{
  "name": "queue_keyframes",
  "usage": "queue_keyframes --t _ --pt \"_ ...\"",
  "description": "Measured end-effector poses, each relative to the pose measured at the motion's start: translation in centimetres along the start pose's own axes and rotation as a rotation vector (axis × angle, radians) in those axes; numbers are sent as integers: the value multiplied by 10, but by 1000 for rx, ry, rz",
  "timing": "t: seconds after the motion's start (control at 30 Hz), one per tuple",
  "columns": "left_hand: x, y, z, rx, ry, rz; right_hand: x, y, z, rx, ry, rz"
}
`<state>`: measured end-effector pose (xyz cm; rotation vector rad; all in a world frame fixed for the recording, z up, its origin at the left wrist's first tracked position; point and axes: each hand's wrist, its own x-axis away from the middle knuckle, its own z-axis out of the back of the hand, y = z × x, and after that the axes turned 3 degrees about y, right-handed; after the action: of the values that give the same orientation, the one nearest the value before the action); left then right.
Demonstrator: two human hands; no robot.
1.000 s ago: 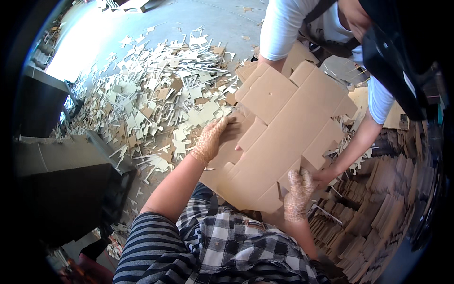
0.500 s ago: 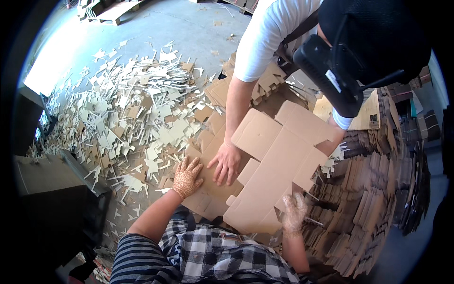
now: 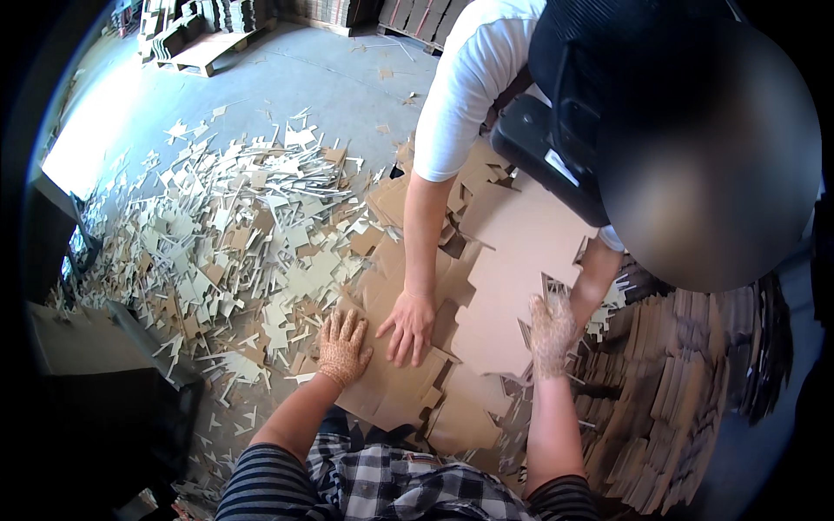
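My left hand, in a patterned glove, lies with fingers spread on the left edge of a stack of brown die-cut cardboard sheets. My right hand, gloved too, is closed at the right edge of a notched cardboard blank on top of the stack; its fingertips are partly hidden. A co-worker's bare hand presses flat on the sheets, just right of my left hand. The co-worker's other forearm comes down beside my right hand; that hand is mostly hidden.
A wide heap of cardboard scraps covers the floor at left. Layered stacks of cardboard stand at right. The co-worker's capped head leans over the far right side. A wooden pallet sits at the back left.
The top cardboard blank has moved away from me and lies lower over the stack. My right hand has moved forward along its right side. My left hand stays on the sheets.
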<state>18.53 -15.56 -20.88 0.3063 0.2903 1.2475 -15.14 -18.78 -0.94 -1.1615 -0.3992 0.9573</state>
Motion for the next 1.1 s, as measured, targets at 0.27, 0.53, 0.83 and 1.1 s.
queue_keyframes --t 0.27,0.53,0.83,1.1 --pt "-2 -1 -6 16 -46 29 -59 67 -35 253 26 122" --pt "1 -14 -10 65 -78 56 -64 41 -96 157 19 58" --pt "-3 -16 -13 26 -123 43 -119 119 -76 -410 49 -273" --pt "-3 -18 -17 33 -108 80 -143 121 -152 -582 225 -449"
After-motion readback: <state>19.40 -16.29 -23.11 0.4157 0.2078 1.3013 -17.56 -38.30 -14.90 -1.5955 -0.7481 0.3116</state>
